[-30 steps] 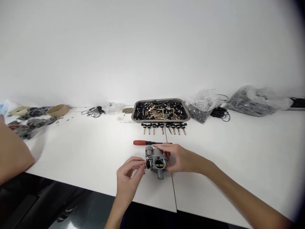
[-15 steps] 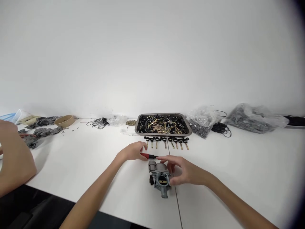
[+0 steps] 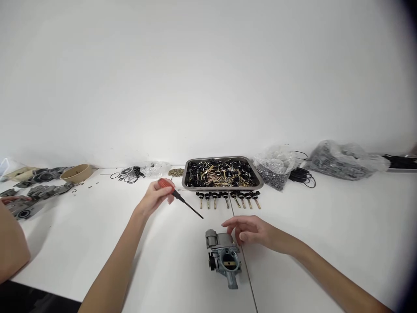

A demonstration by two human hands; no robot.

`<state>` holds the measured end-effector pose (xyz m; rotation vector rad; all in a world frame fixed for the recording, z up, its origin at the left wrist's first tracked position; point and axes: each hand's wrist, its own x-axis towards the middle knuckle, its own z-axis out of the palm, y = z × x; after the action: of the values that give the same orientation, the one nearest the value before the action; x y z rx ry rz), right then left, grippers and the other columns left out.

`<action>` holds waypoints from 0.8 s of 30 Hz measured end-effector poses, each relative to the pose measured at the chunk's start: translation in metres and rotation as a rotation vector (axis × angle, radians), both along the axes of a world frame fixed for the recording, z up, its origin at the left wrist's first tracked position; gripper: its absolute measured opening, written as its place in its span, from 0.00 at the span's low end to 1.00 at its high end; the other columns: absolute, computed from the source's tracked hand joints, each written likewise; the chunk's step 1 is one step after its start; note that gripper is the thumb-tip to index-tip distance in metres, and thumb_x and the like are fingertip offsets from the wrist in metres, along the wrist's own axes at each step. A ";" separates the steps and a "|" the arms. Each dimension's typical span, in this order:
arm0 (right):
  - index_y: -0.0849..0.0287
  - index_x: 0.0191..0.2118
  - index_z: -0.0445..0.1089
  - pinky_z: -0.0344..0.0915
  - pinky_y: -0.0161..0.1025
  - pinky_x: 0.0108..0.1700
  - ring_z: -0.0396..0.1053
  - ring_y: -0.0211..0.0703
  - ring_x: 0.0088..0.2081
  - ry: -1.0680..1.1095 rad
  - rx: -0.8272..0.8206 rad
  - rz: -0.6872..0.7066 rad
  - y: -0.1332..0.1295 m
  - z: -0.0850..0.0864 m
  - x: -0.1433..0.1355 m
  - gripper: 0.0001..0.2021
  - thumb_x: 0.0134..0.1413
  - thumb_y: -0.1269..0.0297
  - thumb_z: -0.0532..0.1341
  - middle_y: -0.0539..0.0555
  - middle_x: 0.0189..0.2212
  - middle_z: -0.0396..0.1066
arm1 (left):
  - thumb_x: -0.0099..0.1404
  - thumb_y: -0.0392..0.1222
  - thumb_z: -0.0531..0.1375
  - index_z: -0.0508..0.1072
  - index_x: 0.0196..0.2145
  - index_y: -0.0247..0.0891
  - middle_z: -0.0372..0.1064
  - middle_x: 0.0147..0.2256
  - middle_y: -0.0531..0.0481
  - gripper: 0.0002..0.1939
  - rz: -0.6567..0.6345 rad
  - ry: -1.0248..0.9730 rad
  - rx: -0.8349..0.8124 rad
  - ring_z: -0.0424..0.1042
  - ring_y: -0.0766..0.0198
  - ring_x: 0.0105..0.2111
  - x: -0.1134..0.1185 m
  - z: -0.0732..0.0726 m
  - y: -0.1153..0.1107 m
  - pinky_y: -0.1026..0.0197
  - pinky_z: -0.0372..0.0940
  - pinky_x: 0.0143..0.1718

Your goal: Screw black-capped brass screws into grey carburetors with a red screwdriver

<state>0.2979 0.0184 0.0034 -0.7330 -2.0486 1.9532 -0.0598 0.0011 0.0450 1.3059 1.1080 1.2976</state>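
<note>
My left hand (image 3: 152, 198) is closed round the red handle of a screwdriver (image 3: 177, 195), raised over the table left of centre. Its dark shaft slants down to the right, the tip above and left of a grey metal carburetor (image 3: 224, 252). The carburetor stands on the table with its round bore and brass-coloured plate facing me. Just behind and to the right of it is my right hand (image 3: 257, 231), fingers loosely bent and apart, nothing held. Whether a fingertip touches the carburetor I cannot tell.
Behind lies a row of black-topped brass parts (image 3: 227, 201), before a metal tray (image 3: 222, 188) heaped with similar ones. Bags of small parts (image 3: 273, 169) stand right. Carburetor bodies (image 3: 45, 193), a tan ring-shaped container (image 3: 76, 174) and another person's arm (image 3: 11, 241) are left.
My left hand has lifted the screwdriver from beside the carburetor and carried it left and up, its shaft now slanting down. My right hand's thumb has come off the carburetor's side.
</note>
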 end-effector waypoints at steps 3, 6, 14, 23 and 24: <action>0.59 0.56 0.68 0.66 0.41 0.45 0.69 0.41 0.40 -0.004 -0.021 -0.020 0.000 -0.002 0.000 0.28 0.57 0.45 0.62 0.59 0.47 0.68 | 0.56 0.43 0.65 0.70 0.33 0.32 0.72 0.34 0.45 0.12 0.193 -0.192 0.050 0.62 0.71 0.16 -0.025 0.001 0.006 0.60 0.61 0.21; 0.60 0.55 0.68 0.66 0.40 0.44 0.69 0.40 0.39 -0.007 -0.013 -0.019 0.001 -0.004 -0.001 0.27 0.58 0.45 0.61 0.59 0.45 0.68 | 0.54 0.40 0.65 0.68 0.30 0.32 0.71 0.31 0.45 0.11 0.416 -0.342 0.093 0.65 0.69 0.19 -0.047 -0.010 0.014 0.59 0.65 0.23; 0.62 0.53 0.69 0.66 0.40 0.44 0.69 0.39 0.37 -0.024 0.020 -0.028 0.002 -0.001 -0.003 0.27 0.59 0.44 0.60 0.59 0.43 0.70 | 0.62 0.42 0.62 0.69 0.28 0.30 0.68 0.26 0.50 0.11 0.778 -0.498 0.017 0.65 0.70 0.21 -0.076 -0.046 0.024 0.63 0.66 0.24; 0.61 0.52 0.70 0.66 0.41 0.44 0.69 0.41 0.38 -0.040 0.027 -0.028 0.004 -0.005 -0.004 0.27 0.58 0.43 0.60 0.59 0.42 0.71 | 0.68 0.46 0.59 0.70 0.47 0.32 0.69 0.41 0.46 0.15 0.755 -0.476 -0.069 0.71 0.64 0.36 -0.080 -0.058 0.026 0.59 0.72 0.37; 0.61 0.52 0.70 0.66 0.41 0.44 0.69 0.42 0.38 -0.048 0.029 -0.028 0.004 -0.005 -0.004 0.27 0.58 0.43 0.60 0.59 0.42 0.71 | 0.68 0.46 0.59 0.70 0.47 0.32 0.69 0.41 0.45 0.15 0.751 -0.472 -0.068 0.71 0.64 0.37 -0.081 -0.059 0.026 0.58 0.72 0.37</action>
<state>0.2941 0.0228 -0.0015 -0.8046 -2.0780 1.9050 -0.1406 0.0273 -0.0136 0.4666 1.3216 1.9594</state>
